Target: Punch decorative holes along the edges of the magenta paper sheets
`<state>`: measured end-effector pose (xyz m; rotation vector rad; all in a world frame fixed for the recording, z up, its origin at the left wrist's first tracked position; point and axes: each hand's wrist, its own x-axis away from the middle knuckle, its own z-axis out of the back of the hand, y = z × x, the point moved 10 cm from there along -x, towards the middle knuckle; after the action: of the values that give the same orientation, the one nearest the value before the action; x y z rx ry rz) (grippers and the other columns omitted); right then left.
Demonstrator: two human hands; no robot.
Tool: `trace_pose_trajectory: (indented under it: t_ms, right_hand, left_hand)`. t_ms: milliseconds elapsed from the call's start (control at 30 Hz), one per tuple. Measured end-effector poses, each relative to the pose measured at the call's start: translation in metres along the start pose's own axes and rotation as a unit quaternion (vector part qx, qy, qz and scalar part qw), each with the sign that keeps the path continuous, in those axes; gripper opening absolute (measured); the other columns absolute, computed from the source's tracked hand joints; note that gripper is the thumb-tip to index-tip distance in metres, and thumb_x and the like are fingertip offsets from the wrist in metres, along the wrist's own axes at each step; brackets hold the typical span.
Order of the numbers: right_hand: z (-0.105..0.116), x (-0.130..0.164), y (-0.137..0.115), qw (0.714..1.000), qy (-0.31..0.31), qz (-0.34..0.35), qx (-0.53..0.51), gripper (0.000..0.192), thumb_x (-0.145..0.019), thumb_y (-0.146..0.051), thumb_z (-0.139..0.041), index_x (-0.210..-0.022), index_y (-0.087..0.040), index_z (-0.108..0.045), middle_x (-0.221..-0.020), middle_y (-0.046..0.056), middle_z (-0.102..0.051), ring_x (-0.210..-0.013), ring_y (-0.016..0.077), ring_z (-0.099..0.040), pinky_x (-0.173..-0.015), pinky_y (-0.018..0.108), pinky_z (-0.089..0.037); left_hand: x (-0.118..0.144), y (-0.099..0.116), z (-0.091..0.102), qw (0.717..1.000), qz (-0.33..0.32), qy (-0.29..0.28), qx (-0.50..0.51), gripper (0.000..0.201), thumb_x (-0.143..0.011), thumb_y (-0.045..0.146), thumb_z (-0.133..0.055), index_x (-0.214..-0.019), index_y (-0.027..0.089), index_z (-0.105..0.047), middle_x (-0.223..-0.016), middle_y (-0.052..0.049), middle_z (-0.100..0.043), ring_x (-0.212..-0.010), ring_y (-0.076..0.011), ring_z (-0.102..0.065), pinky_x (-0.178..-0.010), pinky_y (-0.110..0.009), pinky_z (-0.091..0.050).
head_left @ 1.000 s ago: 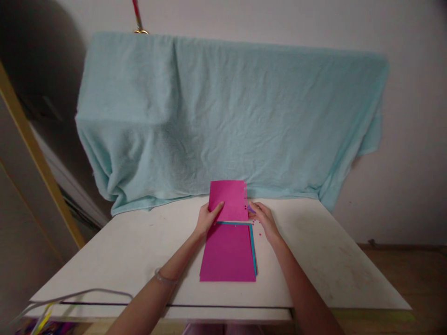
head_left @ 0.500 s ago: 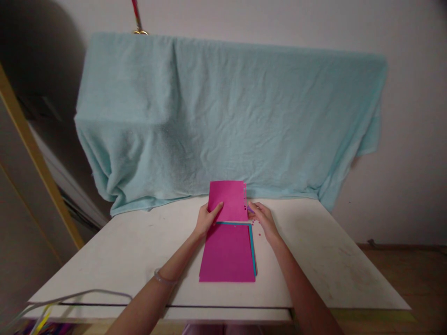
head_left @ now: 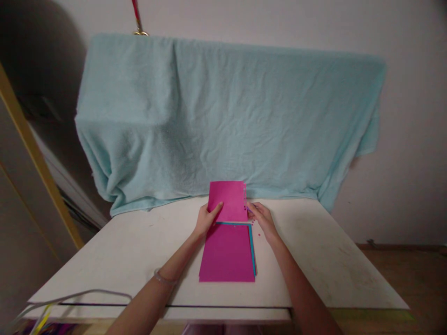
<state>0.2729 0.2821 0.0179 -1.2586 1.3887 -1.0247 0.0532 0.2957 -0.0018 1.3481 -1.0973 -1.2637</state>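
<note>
My left hand [head_left: 207,218] grips the left edge of a pink sheet of paper [head_left: 226,197], thumb on top, raised at the back of the table. Holes and notches run along that sheet's right edge. At this edge my right hand [head_left: 261,218] is closed around a small purple hole punch [head_left: 249,209], mostly hidden by the fingers. Below the raised sheet lies a stack of paper with a pink sheet [head_left: 228,256] on top and a blue sheet [head_left: 253,251] peeking out. Several pink paper dots [head_left: 253,223] lie beside my right hand.
The white table [head_left: 139,251] carries the paper. A light blue towel [head_left: 244,116] hangs behind it down to the tabletop. A grey cable [head_left: 94,291] curves over the front left edge, near a yellow strip [head_left: 42,320].
My right hand has shifted very slightly left against the sheet's edge. My left hand and the paper stay nearly the same.
</note>
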Motion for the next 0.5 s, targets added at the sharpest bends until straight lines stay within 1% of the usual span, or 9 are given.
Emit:
trace_pose_trajectory:
  t_ms: [133, 333, 500]
  right_hand:
    - [-0.0015, 0.0001, -0.0018, 1.0, -0.003, 0.009, 0.017, 0.039, -0.069, -0.057, -0.071, -0.079, -0.02, -0.066, -0.077, 0.003, -0.071, -0.065, 0.0189, -0.065, -0.059, 0.027, -0.049]
    - [-0.0045, 0.0033, -0.0027, 0.999, -0.016, 0.012, 0.029, 0.034, -0.072, -0.054, -0.071, -0.08, -0.02, -0.067, -0.076, 0.001, -0.07, -0.066, 0.0175, -0.063, -0.059, 0.025, -0.047]
    - [-0.0073, 0.003, 0.0043, 0.999, -0.027, -0.011, 0.021, 0.033, -0.069, -0.051, -0.073, -0.078, -0.02, -0.066, -0.071, 0.0, -0.067, -0.062, 0.0161, -0.06, -0.058, 0.025, -0.049]
  left_hand:
    - [0.0008, 0.0021, 0.0001, 1.0, -0.005, 0.001, -0.001, 0.045, -0.072, 0.059, -0.064, -0.071, 0.014, -0.055, -0.046, 0.003, -0.048, -0.035, -0.0063, -0.039, -0.034, -0.017, -0.025]
    - [0.0012, 0.0037, -0.0002, 1.0, -0.014, -0.002, -0.004, 0.044, -0.074, 0.058, -0.062, -0.073, 0.014, -0.055, -0.046, 0.003, -0.048, -0.035, -0.0074, -0.039, -0.034, -0.018, -0.026]
    - [0.0018, 0.0048, 0.0016, 1.0, -0.011, 0.013, 0.002, 0.045, -0.073, 0.058, -0.063, -0.074, 0.014, -0.055, -0.047, 0.003, -0.048, -0.035, -0.007, -0.039, -0.034, -0.018, -0.026]
